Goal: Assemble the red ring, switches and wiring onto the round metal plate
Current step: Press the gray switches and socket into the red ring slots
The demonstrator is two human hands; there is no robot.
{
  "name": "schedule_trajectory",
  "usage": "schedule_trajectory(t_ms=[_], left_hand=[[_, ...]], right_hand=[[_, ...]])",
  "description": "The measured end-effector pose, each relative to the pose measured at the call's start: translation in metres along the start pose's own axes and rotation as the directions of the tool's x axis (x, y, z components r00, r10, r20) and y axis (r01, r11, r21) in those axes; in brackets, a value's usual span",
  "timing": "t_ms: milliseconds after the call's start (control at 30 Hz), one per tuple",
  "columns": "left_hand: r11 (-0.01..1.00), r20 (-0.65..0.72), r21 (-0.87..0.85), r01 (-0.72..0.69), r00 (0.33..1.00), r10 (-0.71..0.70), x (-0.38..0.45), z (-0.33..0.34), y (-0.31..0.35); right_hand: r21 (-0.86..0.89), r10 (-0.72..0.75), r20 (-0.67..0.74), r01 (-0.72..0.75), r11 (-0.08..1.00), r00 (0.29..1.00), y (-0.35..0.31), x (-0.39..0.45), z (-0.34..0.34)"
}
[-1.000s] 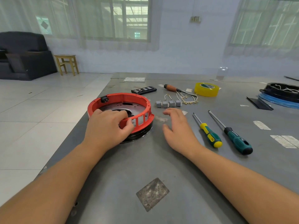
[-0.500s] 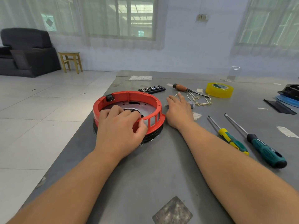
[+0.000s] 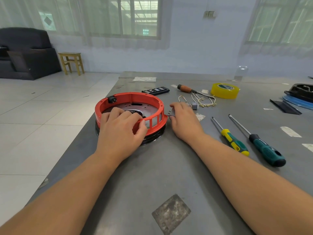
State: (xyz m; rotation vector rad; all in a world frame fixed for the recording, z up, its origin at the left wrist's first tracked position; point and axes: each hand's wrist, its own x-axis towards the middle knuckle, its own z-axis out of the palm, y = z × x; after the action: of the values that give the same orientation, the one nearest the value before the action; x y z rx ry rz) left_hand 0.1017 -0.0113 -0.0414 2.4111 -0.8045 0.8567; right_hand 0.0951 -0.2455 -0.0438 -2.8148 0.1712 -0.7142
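Two bare hands work at the left edge of my grey metal table (image 3: 169, 167). My left hand (image 3: 118, 131) curls over the near rim of the red ring (image 3: 150, 100), fingers inside, thumb outside on the slotted wall. That ring sits on the round metal plate (image 3: 135, 107), whose perforated face shows within it; a small black socket (image 3: 112, 99) is set in its far-left wall. My right hand (image 3: 183, 121) rests just right of the ring, pinching a small grey switch (image 3: 169, 113) close to the rim. Another grey switch (image 3: 194, 105) lies just beyond those fingers, with pale wiring (image 3: 205, 102) past it. Farther back: a wooden-handled screwdriver (image 3: 184, 89), yellow tape roll (image 3: 225, 90), black bit case (image 3: 155, 90). Two screwdrivers, yellow-green (image 3: 234, 143) and teal (image 3: 265, 150), lie to the right.
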Motion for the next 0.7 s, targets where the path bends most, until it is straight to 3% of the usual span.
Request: schedule_trajectory(t_ms=[233,700], left_hand=[[0.999,-0.001,-0.038,-0.006,1.000,0.006,-0.008,-0.003,0.013],[0.965,0.040,-0.151,-0.214,0.974,0.223,-0.012,-0.001,0.039]], right_hand=[[0.231,-0.087,-0.130,0.116,0.966,0.988,-0.009,-0.068,-0.040],[0.368,-0.184,-0.211,0.252,0.895,0.960,-0.019,-0.102,-0.058]])
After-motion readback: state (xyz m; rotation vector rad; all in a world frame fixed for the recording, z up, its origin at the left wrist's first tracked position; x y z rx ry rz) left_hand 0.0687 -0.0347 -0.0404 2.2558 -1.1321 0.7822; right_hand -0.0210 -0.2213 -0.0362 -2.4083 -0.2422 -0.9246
